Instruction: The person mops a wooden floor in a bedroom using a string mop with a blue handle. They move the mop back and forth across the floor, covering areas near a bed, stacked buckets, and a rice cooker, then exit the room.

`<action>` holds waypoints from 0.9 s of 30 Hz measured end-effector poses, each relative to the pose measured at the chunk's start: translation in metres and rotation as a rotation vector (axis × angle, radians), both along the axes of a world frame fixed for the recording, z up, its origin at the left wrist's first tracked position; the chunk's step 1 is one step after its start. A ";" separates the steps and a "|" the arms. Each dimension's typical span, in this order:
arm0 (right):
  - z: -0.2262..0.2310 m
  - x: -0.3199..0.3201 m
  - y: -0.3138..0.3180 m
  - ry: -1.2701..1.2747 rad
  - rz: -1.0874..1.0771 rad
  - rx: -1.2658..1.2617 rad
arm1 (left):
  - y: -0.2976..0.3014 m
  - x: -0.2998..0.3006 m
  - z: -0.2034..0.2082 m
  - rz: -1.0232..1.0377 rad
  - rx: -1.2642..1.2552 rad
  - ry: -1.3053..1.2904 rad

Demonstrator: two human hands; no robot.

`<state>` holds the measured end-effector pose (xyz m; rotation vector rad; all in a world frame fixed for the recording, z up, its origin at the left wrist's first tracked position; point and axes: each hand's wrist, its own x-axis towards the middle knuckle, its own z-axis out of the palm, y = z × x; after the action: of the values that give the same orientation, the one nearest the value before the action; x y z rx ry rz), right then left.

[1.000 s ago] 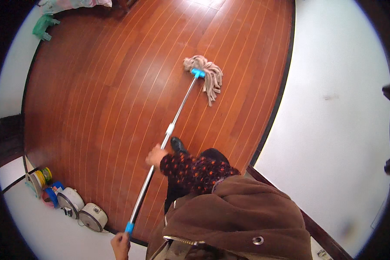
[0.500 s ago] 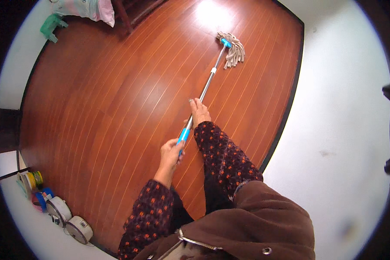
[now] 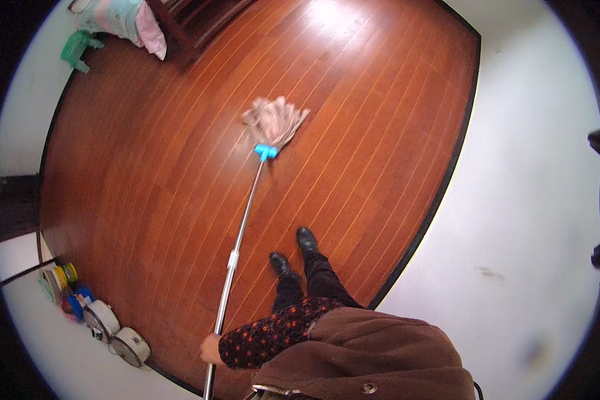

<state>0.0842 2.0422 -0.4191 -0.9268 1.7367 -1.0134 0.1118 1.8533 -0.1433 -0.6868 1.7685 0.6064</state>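
Wet-looking wood floor (image 3: 380, 133) is gleaming where the mop (image 3: 273, 123) is sweeping, one hand (image 3: 211, 349) clenching its pole, so the shoes (image 3: 293, 253) could slip.

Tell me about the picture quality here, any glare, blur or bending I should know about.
In the head view, a bright glare patch washes out the wooden floor near the top; the mop head is smeared by motion blur, while its metal handle and the gripping hand look sharper; the fisheye lens bends the floor's dark edge into a curve and leaves black corners.
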 end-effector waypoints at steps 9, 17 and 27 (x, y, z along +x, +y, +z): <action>-0.056 -0.015 0.059 0.230 -0.329 0.290 | 0.018 -0.039 -0.041 -0.255 0.029 0.124; -0.056 0.002 0.277 0.261 -0.614 0.474 | 0.196 -0.076 -0.106 -0.220 0.360 0.123; -0.148 -0.036 0.621 -0.046 -1.330 1.092 | 0.522 -0.114 -0.246 -0.467 0.675 0.351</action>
<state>0.0480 2.6632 -0.5673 1.0651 2.3586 -0.5434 -0.0024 2.3758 -0.3889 0.3075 1.7920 0.9607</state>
